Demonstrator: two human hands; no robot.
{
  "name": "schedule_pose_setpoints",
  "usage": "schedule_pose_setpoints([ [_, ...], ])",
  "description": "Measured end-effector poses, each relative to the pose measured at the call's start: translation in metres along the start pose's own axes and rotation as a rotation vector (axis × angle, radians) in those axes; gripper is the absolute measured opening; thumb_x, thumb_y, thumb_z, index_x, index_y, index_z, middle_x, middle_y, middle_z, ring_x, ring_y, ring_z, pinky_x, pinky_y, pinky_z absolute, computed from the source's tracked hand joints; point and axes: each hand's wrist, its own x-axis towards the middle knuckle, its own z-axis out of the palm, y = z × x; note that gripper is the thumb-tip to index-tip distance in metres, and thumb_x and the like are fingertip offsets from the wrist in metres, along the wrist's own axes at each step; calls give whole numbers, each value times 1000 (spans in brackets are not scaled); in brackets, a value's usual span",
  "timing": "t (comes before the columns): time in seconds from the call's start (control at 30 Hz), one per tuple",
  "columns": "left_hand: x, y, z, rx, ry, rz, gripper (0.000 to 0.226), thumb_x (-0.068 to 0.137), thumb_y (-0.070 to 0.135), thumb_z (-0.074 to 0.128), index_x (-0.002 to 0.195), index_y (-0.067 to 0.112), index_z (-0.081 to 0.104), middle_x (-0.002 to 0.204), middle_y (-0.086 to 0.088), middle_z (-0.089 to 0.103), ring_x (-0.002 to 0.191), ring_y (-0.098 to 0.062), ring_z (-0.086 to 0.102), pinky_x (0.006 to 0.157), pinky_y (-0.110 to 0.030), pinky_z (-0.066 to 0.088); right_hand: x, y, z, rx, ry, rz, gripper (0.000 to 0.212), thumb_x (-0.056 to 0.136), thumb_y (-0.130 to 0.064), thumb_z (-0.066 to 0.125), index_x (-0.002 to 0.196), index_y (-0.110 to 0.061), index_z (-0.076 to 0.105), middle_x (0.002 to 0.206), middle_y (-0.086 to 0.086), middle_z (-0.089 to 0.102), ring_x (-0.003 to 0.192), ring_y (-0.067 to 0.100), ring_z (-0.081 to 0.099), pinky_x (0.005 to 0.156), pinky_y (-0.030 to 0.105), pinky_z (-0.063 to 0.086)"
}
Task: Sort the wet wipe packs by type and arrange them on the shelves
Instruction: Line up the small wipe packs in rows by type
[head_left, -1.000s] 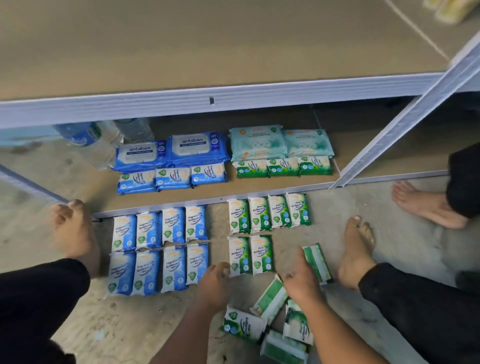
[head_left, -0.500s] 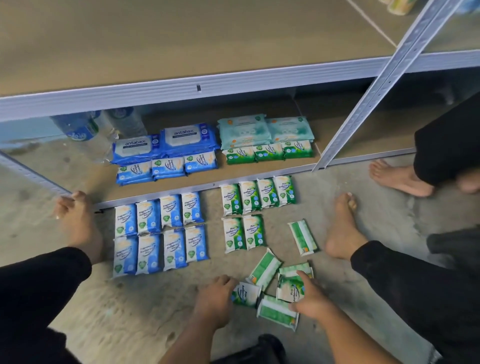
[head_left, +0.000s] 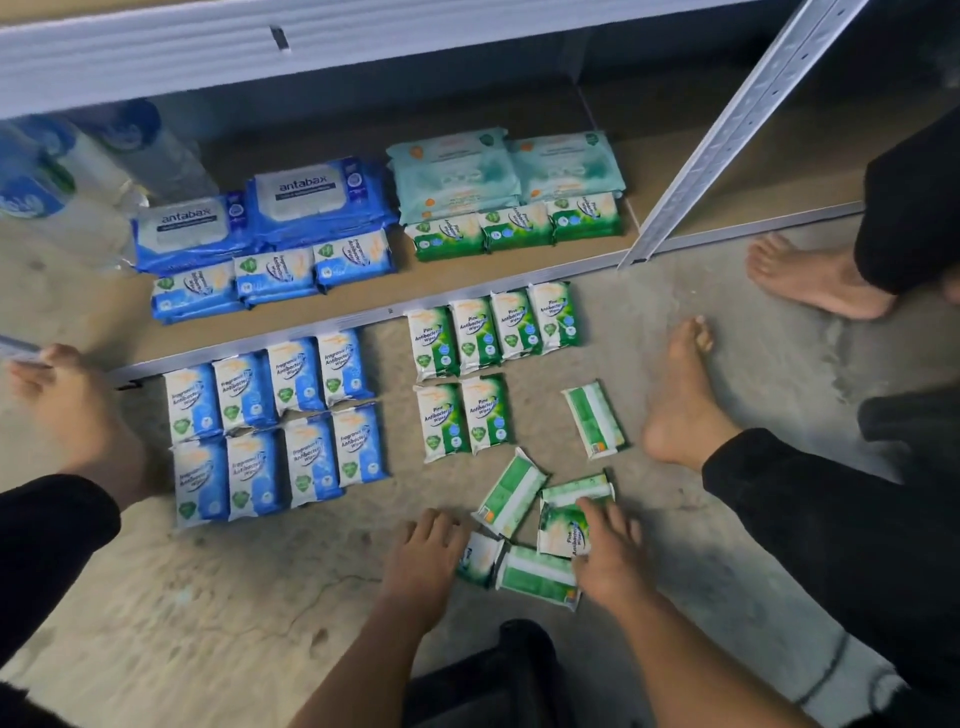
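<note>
Gathering the loose green packs on the floor, the right hand lies with fingers spread on 1 face-up pack, probably to slide it toward the 6 lined-up green packs. The left hand touches a small pack, though I cannot tell if it grips. 8 blue packs lie sorted before the shelf.

Inside what appears to be a stockroom: slotted steel racking with board shelves crosses the upper frame, while wet wipe packs lie ranked by colour on the bare, stained concrete floor below.
</note>
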Motion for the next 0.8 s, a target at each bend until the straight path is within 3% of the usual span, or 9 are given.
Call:
schedule_pose_setpoints([
  [0.1, 8, -1, 1, 13, 46, 19, 84, 70, 12, 78, 146, 18, 44, 144, -13, 47, 134, -36, 42, 107, -50, 41, 3, -6, -2, -126, 18, -10, 87, 87, -28, 68, 154, -42, 15, 158, 0, 17, 139, 28, 24, 110, 45, 31],
  [0.27, 11, -10, -2, -56, 88, 50, 65, 51, 27, 84, 114, 20, 67, 117, -5, 66, 107, -28, 60, 89, -42, 55, 8, -12, -3, -270, 20, -63, 95, 76, -26, 76, 150, -40, 18, 151, 2, 23, 135, 27, 25, 103, 44, 29],
  [0.43, -4, -25, -7, -266, 114, -73, 63, 68, 39, 65, 128, 22, 57, 124, 0, 58, 113, -23, 56, 96, -37, 49, 1, -18, -7, -300, 30, -100, 86, 72, -28, 68, 147, -36, 29, 148, -4, 33, 135, 24, 31, 105, 46, 30],
  [0.57, -13, -26, -38, -430, 108, -171, 61, 80, 45, 63, 136, 26, 48, 124, 3, 53, 112, -20, 53, 85, -32, 44, -9, -28, -19, -246, 28, -98, 79, 74, -32, 66, 145, -37, 30, 147, -5, 36, 136, 24, 33, 105, 46, 30],
  [0.67, -23, -23, -58, -544, 92, -269, 54, 81, 52, 67, 124, 25, 50, 116, 4, 59, 100, -17, 58, 75, -30, 47, -20, -39, -36, -191, 68, -110, 76, 78, -36, 68, 145, -38, 31, 144, -5, 38, 136, 23, 34, 103, 45, 31],
  [0.8, -35, -19, -78, -732, 126, -320, 55, 70, 64, 75, 99, 26, 49, 86, 8, 61, 74, -8, 57, 56, -26, 41, -35, -54, -55, -84, 114, -117, 69, 77, -41, 69, 138, -38, 36, 139, -5, 42, 133, 23, 39, 102, 46, 35],
])
